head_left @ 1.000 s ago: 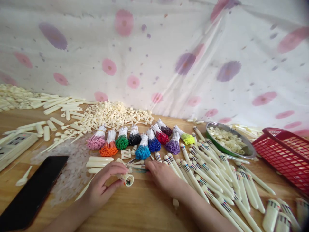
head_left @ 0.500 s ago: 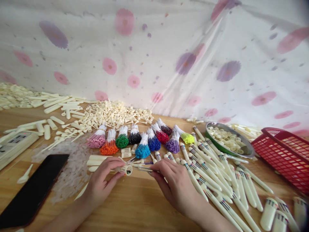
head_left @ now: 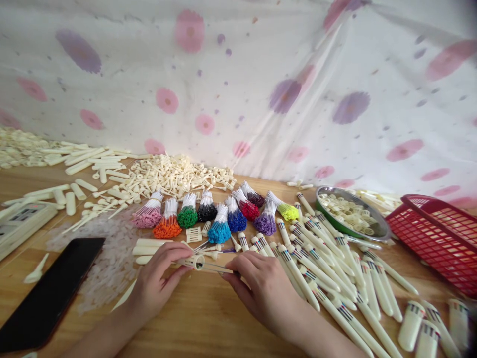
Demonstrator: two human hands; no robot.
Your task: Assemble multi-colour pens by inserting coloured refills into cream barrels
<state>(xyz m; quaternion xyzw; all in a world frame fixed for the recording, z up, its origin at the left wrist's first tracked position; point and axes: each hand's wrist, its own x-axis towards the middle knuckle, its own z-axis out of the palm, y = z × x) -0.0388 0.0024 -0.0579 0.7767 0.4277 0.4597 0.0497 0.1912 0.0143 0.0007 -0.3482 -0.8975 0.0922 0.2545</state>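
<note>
My left hand pinches a short cream pen barrel, its open round end turned to the right. Thin metal tweezers are gripped in my right hand, and their tips reach the barrel's open end. Something dark shows inside that opening; how deep the tips go is hard to tell. Just beyond my hands stand bundles of pen refills with coloured ends, among them a light blue bundle, an orange bundle and a purple bundle. Cream tubes lie behind my left hand.
Many multicolour pens cover the right side, near a metal bowl of cream rings and a red basket. At left lie a black phone, clear plastic bits and a power strip. Cream parts are heaped behind.
The tweezers have shifted so their tips now meet the barrel's open end. My left hand keeps its hold on the barrel. The whole view has drifted slightly.
</note>
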